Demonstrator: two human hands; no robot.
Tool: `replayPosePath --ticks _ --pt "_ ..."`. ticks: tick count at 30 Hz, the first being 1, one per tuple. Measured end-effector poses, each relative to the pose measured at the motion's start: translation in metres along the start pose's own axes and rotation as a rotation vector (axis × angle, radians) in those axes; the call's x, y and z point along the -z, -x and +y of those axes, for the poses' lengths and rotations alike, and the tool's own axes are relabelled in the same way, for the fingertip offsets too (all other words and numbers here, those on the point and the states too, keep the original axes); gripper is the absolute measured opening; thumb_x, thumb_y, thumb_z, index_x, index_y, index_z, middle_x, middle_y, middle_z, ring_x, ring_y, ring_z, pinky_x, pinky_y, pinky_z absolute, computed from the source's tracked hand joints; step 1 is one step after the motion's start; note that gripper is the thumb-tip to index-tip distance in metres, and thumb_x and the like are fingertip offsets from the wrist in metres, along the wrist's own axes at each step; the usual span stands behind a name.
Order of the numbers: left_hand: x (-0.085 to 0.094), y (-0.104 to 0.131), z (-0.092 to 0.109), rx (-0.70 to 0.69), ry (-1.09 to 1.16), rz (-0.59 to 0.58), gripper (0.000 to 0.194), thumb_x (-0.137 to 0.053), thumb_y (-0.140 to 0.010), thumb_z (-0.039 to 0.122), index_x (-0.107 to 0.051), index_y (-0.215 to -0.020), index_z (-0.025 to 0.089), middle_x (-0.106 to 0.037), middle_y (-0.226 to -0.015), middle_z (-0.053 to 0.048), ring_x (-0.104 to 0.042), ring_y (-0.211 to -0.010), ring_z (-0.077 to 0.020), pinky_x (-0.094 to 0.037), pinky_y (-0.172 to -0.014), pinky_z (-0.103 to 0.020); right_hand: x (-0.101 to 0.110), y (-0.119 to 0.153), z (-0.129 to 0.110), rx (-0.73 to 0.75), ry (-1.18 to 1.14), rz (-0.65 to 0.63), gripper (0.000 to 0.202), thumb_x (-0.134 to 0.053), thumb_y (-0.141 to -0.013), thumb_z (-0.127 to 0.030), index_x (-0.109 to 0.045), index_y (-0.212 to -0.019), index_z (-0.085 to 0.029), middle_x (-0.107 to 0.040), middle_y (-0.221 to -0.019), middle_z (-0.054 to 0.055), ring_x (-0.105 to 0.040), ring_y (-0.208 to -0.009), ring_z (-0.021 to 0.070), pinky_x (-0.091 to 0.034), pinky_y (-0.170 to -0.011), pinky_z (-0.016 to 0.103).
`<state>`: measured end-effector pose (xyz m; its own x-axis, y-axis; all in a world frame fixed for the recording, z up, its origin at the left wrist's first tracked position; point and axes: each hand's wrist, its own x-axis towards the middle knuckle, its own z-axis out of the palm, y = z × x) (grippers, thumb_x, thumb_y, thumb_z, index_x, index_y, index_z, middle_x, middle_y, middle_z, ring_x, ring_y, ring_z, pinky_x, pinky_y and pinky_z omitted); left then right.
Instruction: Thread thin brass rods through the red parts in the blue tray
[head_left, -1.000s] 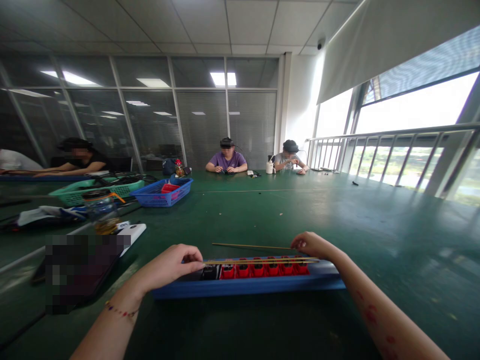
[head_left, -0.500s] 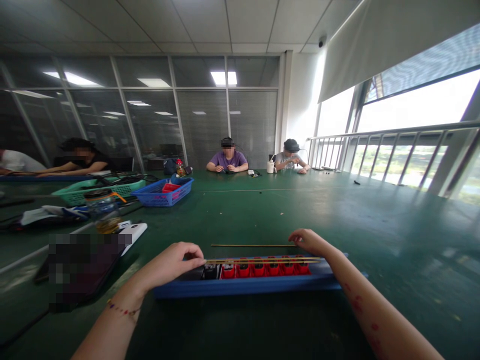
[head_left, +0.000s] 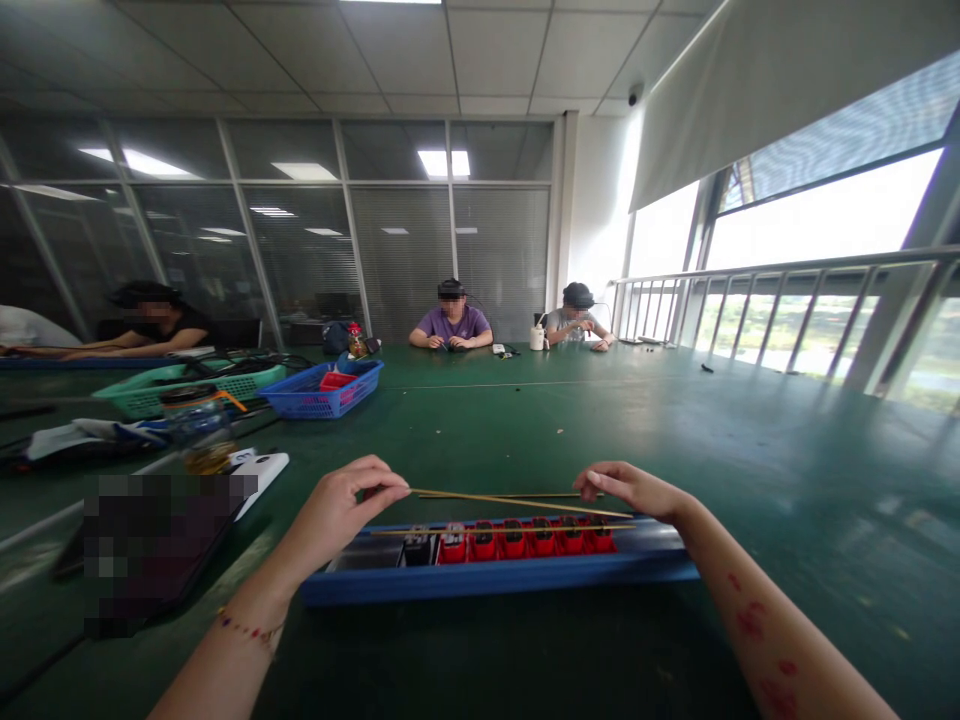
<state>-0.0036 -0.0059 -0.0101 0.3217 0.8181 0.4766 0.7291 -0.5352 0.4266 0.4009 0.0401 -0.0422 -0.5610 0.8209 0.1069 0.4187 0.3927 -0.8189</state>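
My left hand (head_left: pixel 341 508) pinches a thin tan stick (head_left: pixel 510 501) by one end, slanting toward the blue tray (head_left: pixel 495 586); my right hand (head_left: pixel 628 488), loosely curled, seemingly grips nothing beside a second stick (head_left: pixel 540 495) on the worktop (head_left: pixel 480 445); a third stick (head_left: pixel 469 531) lies unlifted across the red holders (head_left: pixel 513 547).
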Motion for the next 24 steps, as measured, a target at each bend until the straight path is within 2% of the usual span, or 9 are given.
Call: replayPosePath --ticks 2,3,8,13,16,20,24 --pt "-0.001 -0.001 -0.004 0.009 0.002 0.041 0.025 -0.051 -0.079 0.042 -0.066 -0.081 0.023 -0.059 -0.080 0.000 -0.055 -0.071 -0.0129 -0.041 -0.064 -0.020 -0.002 0.003 -0.009 -0.016 -0.031 -0.122 0.047 -0.046 -0.079 -0.054 -0.064 -0.097 -0.014 -0.066 -0.089 0.006 -0.057 -0.086 0.0193 -0.042 -0.082 0.030" --pt "-0.003 -0.001 -0.006 0.016 0.000 0.056 0.025 -0.051 -0.079 0.042 -0.066 -0.081 0.023 -0.059 -0.080 0.000 -0.055 -0.072 -0.0131 -0.041 -0.064 -0.021 -0.003 0.003 -0.011 -0.028 -0.031 -0.139 0.046 -0.049 -0.077 -0.053 -0.065 -0.095 -0.014 -0.066 -0.087 0.006 -0.057 -0.084 0.0188 -0.043 -0.080 0.030" --pt "-0.010 -0.005 -0.011 0.056 -0.038 0.068 0.026 -0.049 -0.080 0.044 -0.065 -0.083 0.024 -0.060 -0.084 0.000 -0.056 -0.076 -0.0145 -0.042 -0.067 -0.022 -0.006 -0.003 -0.012 -0.007 0.054 -0.004 0.044 -0.051 -0.076 -0.052 -0.067 -0.086 -0.013 -0.064 -0.073 0.003 -0.055 -0.069 0.0151 -0.044 -0.066 0.026" --pt "-0.010 -0.004 -0.009 0.071 -0.083 0.089 0.030 -0.048 -0.080 0.045 -0.061 -0.099 0.027 -0.056 -0.103 -0.002 -0.052 -0.094 -0.0184 -0.042 -0.075 -0.025 -0.002 -0.006 0.004 0.044 0.204 0.087 0.041 -0.050 -0.078 -0.049 -0.068 -0.091 -0.015 -0.065 -0.084 0.004 -0.056 -0.078 0.0173 -0.043 -0.071 0.026" --pt "-0.006 0.000 -0.002 0.066 -0.028 -0.057 0.028 -0.049 -0.079 0.046 -0.063 -0.092 0.026 -0.057 -0.099 -0.001 -0.054 -0.089 -0.0169 -0.042 -0.073 -0.024 -0.003 -0.009 0.019 0.022 0.315 0.091 0.037 -0.050 -0.077 -0.046 -0.070 -0.089 -0.017 -0.066 -0.086 0.004 -0.057 -0.080 0.0181 -0.043 -0.072 0.025" --pt "-0.007 0.004 0.014 0.010 0.005 -0.296 0.027 -0.057 -0.072 0.047 -0.065 -0.083 0.024 -0.058 -0.091 0.000 -0.054 -0.083 -0.0155 -0.041 -0.075 -0.024 -0.008 -0.014 0.033 -0.080 0.447 0.090 0.033 -0.050 -0.077 -0.043 -0.070 -0.083 -0.017 -0.068 -0.078 0.004 -0.059 -0.071 0.0181 -0.044 -0.063 0.024" --pt "-0.014 0.004 0.021 0.035 -0.019 -0.397 0.022 -0.055 -0.074 0.041 -0.066 -0.076 0.022 -0.057 -0.085 0.000 -0.054 -0.074 -0.0135 -0.040 -0.069 -0.022 -0.010 -0.016 0.039 -0.125 0.461 0.107 0.028 -0.051 -0.075 -0.036 -0.068 -0.086 -0.017 -0.069 -0.079 0.004 -0.060 -0.070 0.0180 -0.045 -0.064 0.025"
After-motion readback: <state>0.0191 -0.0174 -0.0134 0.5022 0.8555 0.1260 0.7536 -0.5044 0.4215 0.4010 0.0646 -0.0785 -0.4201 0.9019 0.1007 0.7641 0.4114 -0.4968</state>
